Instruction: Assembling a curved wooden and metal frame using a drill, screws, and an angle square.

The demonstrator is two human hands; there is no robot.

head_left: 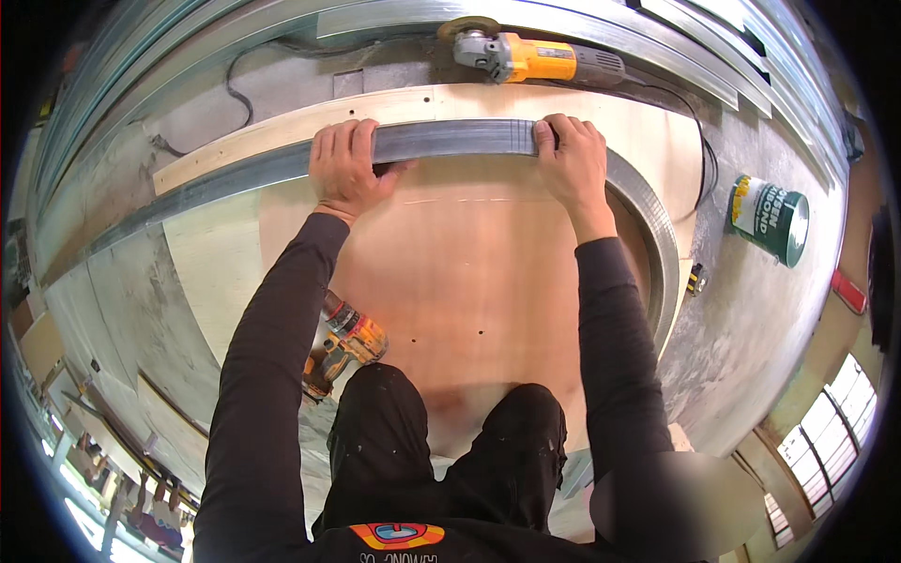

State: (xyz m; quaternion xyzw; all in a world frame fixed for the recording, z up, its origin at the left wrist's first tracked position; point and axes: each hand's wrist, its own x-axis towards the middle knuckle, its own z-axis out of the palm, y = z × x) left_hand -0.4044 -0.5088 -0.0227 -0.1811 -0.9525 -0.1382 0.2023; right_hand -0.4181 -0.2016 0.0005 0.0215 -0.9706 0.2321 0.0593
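A long grey metal channel [450, 139] crosses in front of me, its right part bent in a curve around a round-edged wooden board [507, 253]. Several cross cuts show on it just left of my right hand. My left hand [349, 167] is closed around the channel, fingers over the far edge and thumb on the near side. Gripping it farther right, my right hand [572, 161] has its fingers over the far edge too. The straight left end of the channel runs off past the board. Beside my left forearm lies a yellow and black cordless drill [349, 340].
A yellow angle grinder [540, 58] with its cord lies beyond the board. Long metal channels [563, 26] are stacked at the back. On the right stands a green and white can [770, 218], near a small yellow and black object [695, 279] by the board's edge.
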